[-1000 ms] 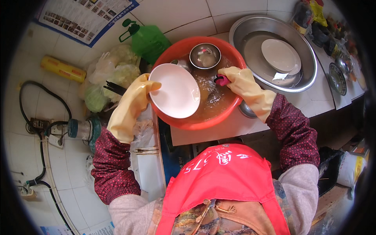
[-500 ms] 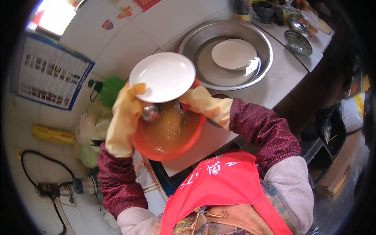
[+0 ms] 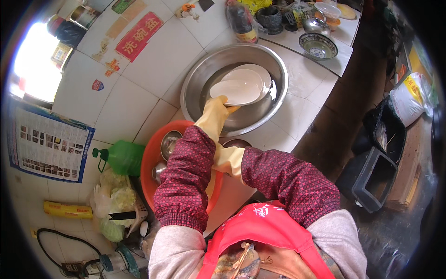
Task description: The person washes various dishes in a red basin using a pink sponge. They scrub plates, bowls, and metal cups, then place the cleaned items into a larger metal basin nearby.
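Over the tiled tabletop (image 3: 299, 109), a white plate (image 3: 239, 94) is held above the steel basin (image 3: 194, 88), its near rim sensibly clamped by the left hand (image 3: 216, 112), being likely stiff, slippery and breakable, while the right hand's (image 3: 225, 159) mostly hidden grip cannot be told.

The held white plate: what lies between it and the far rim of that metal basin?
Another white plate, partly hidden by the held plate, then the metal basin's inner wall. The head view shows this.

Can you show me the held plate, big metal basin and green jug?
White plate (image 3: 236, 91), head view: middle of its face.
Metal basin (image 3: 195, 84), head view: inner left wall.
Green jug (image 3: 125, 157), head view: middle of its body.
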A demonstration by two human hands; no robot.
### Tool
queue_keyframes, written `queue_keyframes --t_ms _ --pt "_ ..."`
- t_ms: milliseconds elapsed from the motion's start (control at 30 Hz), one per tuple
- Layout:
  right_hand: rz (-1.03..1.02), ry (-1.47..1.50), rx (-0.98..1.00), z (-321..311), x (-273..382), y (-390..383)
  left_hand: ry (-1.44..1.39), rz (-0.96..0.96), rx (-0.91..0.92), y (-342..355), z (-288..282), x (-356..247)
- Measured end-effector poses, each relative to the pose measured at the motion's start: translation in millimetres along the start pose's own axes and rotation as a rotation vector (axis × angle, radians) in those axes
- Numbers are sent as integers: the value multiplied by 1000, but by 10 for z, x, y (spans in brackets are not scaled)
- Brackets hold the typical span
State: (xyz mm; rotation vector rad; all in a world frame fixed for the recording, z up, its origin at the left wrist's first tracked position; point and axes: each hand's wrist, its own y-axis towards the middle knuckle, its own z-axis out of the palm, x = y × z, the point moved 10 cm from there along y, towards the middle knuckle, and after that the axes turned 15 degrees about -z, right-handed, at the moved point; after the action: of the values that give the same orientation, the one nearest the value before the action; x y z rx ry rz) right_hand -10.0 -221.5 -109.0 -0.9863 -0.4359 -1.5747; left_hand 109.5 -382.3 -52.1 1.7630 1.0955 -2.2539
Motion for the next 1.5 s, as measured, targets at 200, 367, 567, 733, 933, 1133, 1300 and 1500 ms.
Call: queue_keyframes --t_ms 200,367,567,733,933,1133,1300,1500 --pt "-76 -214 1 182 275 134 -163 -132 106 157 -262 25" --pt "-869 -1467 356 916 969 132 -191 54 -140 -930 -942 -652" --pt "-1101 -1296 651 952 1036 -66 -270 238 -179 -2750 -1967 -827" --pt "-803 -1360 664 941 1080 52 -387 -111 -683 -3669 -2717 428" --pt "-467 -822 407 1356 1286 658 -377 -139 -577 -3818 -2410 1267" --pt "-1098 -1301 382 2017 1596 878 -418 -108 -542 -3828 -2335 1389" --pt "-601 -1943 900 1907 628 1140 -457 -105 -514 -3730 -2358 1448" --pt "-943 -2260 831 1786 87 1216 -490 -152 -544 -3720 -2356 1482"
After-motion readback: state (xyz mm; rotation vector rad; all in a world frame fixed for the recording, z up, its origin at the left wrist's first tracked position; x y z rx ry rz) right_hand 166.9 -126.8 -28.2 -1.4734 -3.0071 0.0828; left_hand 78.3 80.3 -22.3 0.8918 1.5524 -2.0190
